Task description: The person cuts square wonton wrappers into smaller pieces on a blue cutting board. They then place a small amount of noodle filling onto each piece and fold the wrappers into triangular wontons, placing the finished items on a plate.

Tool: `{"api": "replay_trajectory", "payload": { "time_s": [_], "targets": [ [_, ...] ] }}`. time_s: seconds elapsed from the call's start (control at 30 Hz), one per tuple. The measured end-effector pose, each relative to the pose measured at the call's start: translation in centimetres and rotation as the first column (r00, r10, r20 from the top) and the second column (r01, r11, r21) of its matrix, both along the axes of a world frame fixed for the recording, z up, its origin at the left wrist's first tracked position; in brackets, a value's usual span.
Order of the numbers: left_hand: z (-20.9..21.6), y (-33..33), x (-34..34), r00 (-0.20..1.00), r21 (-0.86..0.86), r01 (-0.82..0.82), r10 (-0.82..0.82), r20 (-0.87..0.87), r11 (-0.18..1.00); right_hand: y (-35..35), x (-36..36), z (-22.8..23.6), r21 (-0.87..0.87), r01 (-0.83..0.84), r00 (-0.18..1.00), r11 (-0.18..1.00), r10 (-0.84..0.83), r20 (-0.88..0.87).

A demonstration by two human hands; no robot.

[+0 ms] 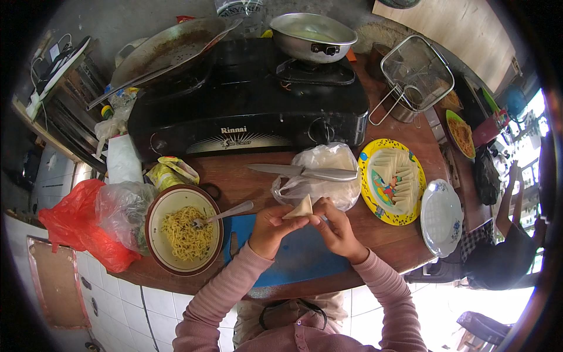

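Observation:
A pale dough wrapper (301, 208), folded to a triangular point, is held between my two hands above the blue cutting board (311, 258). My left hand (270, 230) grips it from below and the left. With thumb and fingertips, my right hand (340, 232) pinches its right corner. Whether filling lies inside is hidden. To the left stands a cream bowl (153, 234) of yellow noodles (186, 237), a metal utensil (234, 209) resting in it. Beyond my hands, a knife (331, 174) lies across a clear plastic bag (328, 155). Several triangular wrapper pieces (404, 190) lie on a yellow-rimmed plate (375, 212).
Along the back sits a black two-burner stove (246, 111), bearing a wok (170, 53) and a metal pot (316, 53). A wire strainer basket (417, 70) and white plate (441, 223) are at right. A red bag (82, 223) hangs over the left edge. Another person (504, 252) is far right.

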State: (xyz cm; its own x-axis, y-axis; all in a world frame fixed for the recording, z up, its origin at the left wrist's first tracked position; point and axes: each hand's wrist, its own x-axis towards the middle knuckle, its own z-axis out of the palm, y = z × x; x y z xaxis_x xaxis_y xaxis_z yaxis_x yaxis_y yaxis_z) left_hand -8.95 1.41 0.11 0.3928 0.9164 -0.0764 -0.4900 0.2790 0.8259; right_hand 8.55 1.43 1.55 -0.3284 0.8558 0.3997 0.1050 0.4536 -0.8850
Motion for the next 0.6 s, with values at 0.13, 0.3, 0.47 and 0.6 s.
{"api": "replay_trajectory", "payload": {
  "time_s": [0.13,0.3,0.47,0.6],
  "targets": [
    [0.0,-0.1,0.2,1.0,0.025,-0.022,0.021,0.013,0.999,0.1,0.4,0.4,0.033,-0.016,1.0,0.999,0.016,-0.004],
    [0.4,-0.3,0.5,0.985,0.173,-0.005,0.034,-0.167,0.985,0.1,0.3,0.0,0.059,0.078,0.997,0.995,-0.077,-0.013],
    [0.4,-0.2,0.6,0.975,0.184,0.001,0.041,-0.22,0.983,0.0,0.1,-0.6,0.151,0.179,0.983,0.972,-0.184,0.022],
    [0.4,-0.3,0.8,0.991,0.228,0.042,-0.012,-0.13,0.973,-0.4,0.0,-0.8,0.095,0.234,0.972,0.968,-0.232,-0.035]
  ]
}}
